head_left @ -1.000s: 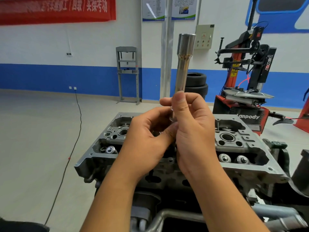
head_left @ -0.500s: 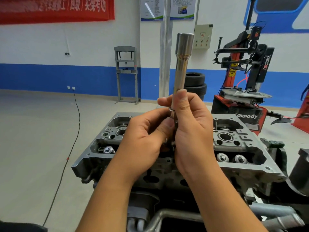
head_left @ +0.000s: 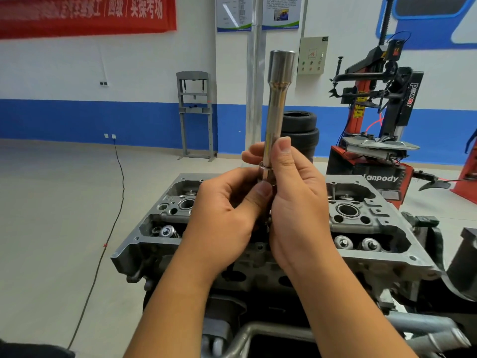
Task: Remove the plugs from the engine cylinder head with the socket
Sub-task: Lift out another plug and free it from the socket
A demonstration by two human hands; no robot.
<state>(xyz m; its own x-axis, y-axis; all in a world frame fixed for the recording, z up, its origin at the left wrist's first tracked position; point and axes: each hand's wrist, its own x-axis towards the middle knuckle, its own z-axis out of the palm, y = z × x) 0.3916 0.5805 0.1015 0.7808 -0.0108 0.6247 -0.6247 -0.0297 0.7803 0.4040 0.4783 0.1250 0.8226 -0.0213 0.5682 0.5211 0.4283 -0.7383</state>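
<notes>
Currently the socket (head_left: pixel 277 109) is held up in front of the camera, above the middle of the engine cylinder head (head_left: pixel 366 228) and clear of it. It is a long, deep chrome socket. Long axis near vertical, leaning a little to the right at the top; the wider end points up, the lower end sits inside the hands.

Right hand (head_left: pixel 296 197): fingers and thumb curled round the lower shaft, thumb upright against it. Left hand (head_left: pixel 227 205): fingers curled, thumb tip pressed on the collar at the socket's lower end. What the left fingers do underneath is hidden; a plug may sit in that end, but none can be seen.

Head: two open plug wells visible, one either side of the hands, with valve springs (head_left: pixel 357 244) in the near pockets. The middle wells are covered by the hands.

Risks, as judged:
- A plug freed from the lower end could drop onto the head or into an open well, because the hands are directly over it.
- Smooth chrome held by fingertips only; a slip would let the socket fall onto the machined face.

Behind, well apart: stacked tyres (head_left: pixel 300 130), a tyre changer (head_left: pixel 382 140).
</notes>
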